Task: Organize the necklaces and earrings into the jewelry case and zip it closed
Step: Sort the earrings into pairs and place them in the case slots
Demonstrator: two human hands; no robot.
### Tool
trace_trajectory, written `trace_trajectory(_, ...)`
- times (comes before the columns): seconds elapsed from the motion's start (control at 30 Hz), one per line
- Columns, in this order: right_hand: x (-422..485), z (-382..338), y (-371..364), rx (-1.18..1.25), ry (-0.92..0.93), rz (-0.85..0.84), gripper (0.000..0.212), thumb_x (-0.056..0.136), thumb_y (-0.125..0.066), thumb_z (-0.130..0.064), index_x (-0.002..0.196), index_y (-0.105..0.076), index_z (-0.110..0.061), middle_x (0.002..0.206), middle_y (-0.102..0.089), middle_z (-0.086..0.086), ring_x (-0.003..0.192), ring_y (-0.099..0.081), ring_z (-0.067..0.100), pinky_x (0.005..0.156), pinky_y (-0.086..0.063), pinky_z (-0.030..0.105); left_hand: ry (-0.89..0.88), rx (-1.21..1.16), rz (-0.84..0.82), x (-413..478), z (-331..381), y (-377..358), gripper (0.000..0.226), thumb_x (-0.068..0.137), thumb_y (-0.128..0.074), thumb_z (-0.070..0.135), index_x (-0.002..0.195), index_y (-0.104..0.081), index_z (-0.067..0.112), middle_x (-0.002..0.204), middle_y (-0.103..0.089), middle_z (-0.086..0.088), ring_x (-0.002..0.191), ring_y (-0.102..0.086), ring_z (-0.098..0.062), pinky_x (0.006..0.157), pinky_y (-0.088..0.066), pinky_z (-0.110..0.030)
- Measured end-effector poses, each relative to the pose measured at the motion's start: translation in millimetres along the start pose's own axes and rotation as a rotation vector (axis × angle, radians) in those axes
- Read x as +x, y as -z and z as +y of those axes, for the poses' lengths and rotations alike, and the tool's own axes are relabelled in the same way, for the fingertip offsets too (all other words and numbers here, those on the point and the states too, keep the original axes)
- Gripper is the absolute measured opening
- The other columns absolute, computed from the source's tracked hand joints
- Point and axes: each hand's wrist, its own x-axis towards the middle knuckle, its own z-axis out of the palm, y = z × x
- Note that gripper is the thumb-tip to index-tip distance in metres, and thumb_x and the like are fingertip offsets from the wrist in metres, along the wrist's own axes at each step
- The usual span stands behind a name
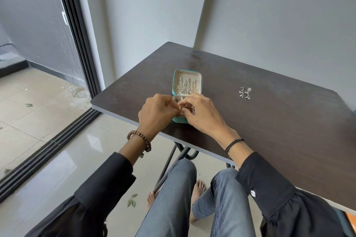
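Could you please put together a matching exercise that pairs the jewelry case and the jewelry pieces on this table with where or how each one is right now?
Things:
1. jewelry case
2. silver earrings
3. silver necklaces
4. small jewelry piece

States:
A. pinched between the left hand and the right hand
B. lying loose on the table, right of the case
C. open, near the table's front edge
D. lined up inside the open lid

Pairs: 1-C, 2-B, 3-D, 4-A
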Motion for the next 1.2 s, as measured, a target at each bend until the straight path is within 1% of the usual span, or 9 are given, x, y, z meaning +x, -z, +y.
trace_trajectory(0.13, 4.7, -0.8, 0.4, -0.001, -0.007, -0.003, 0.012, 0.092, -0.068, -0.011, 0.101, -0.076, -0.013, 0.106, -0.065, 0.003, 0.095, -0.063, 0.02, 0.084, -0.054, 0.034, -0.027, -0.026, 0.041, -3.4, -2.5, -1.0, 0.011, 0.085, -0.08, 0.039, 0.089, -0.077, 0.029, 0.095, -0.069, 0.011, 0.09, -0.063, -0.013, 0.059, -0.04, -0.026)
trace_trajectory(0.23, 6.6, -0.9, 4.8, -0.005, 0.004, -0.022, 0.005, 0.093, -0.069, -0.011, 0.096, -0.073, -0.012, 0.099, -0.062, -0.003, 0.089, -0.062, 0.015, 0.083, -0.051, 0.027, -0.04, -0.095, 0.074, -3.7, -7.8, -0.6, 0.006, 0.085, -0.08, 0.034, 0.086, -0.076, 0.029, 0.093, -0.071, 0.01, 0.089, -0.067, -0.016, 0.062, -0.048, -0.03)
trace_trajectory(0.33, 5.6, 2.6, 11.5, 0.074, -0.04, -0.007, 0.003, 0.093, -0.069, -0.013, 0.094, -0.071, -0.015, 0.096, -0.065, -0.007, 0.087, -0.062, 0.009, 0.075, -0.045, 0.013, -0.051, -0.15, 0.08, -2.7, -11.8, 2.1, 0.007, 0.085, -0.081, 0.033, 0.086, -0.076, 0.029, 0.088, -0.072, 0.013, 0.083, -0.067, -0.013, 0.067, -0.058, -0.038)
trace_trajectory(0.43, 5.2, 5.3, 13.6, 0.177, -0.116, 0.014, 0.004, 0.094, -0.067, -0.021, 0.097, -0.071, -0.02, 0.096, -0.071, -0.012, 0.09, -0.065, 0.002, 0.073, -0.041, 0.001, -0.081, -0.163, 0.073, -0.4, -11.1, 4.3, 0.004, 0.087, -0.08, 0.03, 0.089, -0.076, 0.028, 0.09, -0.073, 0.014, 0.079, -0.066, -0.01, 0.07, -0.059, -0.041)
trace_trajectory(0.63, 6.9, 3.6, 12.5, 0.302, -0.194, 0.098, 0.008, 0.093, -0.069, -0.024, 0.097, -0.075, -0.02, 0.092, -0.074, -0.012, 0.083, -0.066, -0.001, 0.074, -0.052, 0.011, -0.078, -0.073, 0.088, 4.6, -9.0, -1.4, 0.003, 0.091, -0.075, 0.031, 0.093, -0.077, 0.033, 0.093, -0.071, 0.017, 0.076, -0.064, -0.008, 0.063, -0.049, -0.031)
trace_trajectory(0.83, 6.9, -0.9, 6.3, 0.231, -0.165, 0.126, 0.008, 0.093, -0.071, -0.022, 0.095, -0.077, -0.019, 0.09, -0.074, -0.012, 0.071, -0.061, -0.014, 0.067, -0.042, -0.002, -0.095, -0.052, 0.104, 4.6, -15.6, -7.9, 0.013, 0.095, -0.067, 0.022, 0.098, -0.077, 0.03, 0.105, -0.072, 0.011, 0.078, -0.065, -0.011, 0.063, -0.056, -0.036)
trace_trajectory(1.0, 7.0, -2.4, 11.1, 0.146, -0.066, 0.108, 0.01, 0.095, -0.068, -0.022, 0.101, -0.076, -0.019, 0.101, -0.075, -0.008, 0.089, -0.067, 0.004, 0.074, -0.042, 0.0, -0.081, -0.174, 0.08, 2.4, -17.4, -6.8, 0.014, 0.092, -0.066, 0.014, 0.101, -0.077, 0.016, 0.103, -0.072, -0.001, 0.071, -0.068, -0.016, 0.062, -0.062, -0.04)
trace_trajectory(1.1, 5.5, -3.8, 10.0, 0.098, 0.039, 0.074, 0.01, 0.094, -0.069, -0.015, 0.1, -0.076, -0.014, 0.104, -0.075, -0.003, 0.094, -0.066, 0.009, 0.08, -0.044, 0.005, -0.021, -0.297, 0.035, 2.1, -19.8, -6.1, 0.014, 0.094, -0.063, 0.01, 0.101, -0.076, 0.01, 0.097, -0.07, -0.007, 0.066, -0.071, -0.016, 0.054, -0.062, -0.033)
trace_trajectory(1.2, 1.2, -3.6, 4.8, 0.077, 0.096, 0.024, 0.011, 0.093, -0.07, -0.009, 0.102, -0.076, -0.01, 0.107, -0.072, 0.0, 0.098, -0.063, 0.01, 0.083, -0.041, 0.002, -0.006, -0.346, 0.018, 1.0, -22.3, -6.5, 0.013, 0.095, -0.065, 0.013, 0.102, -0.076, 0.011, 0.094, -0.07, -0.008, 0.067, -0.073, -0.017, 0.055, -0.063, -0.035)
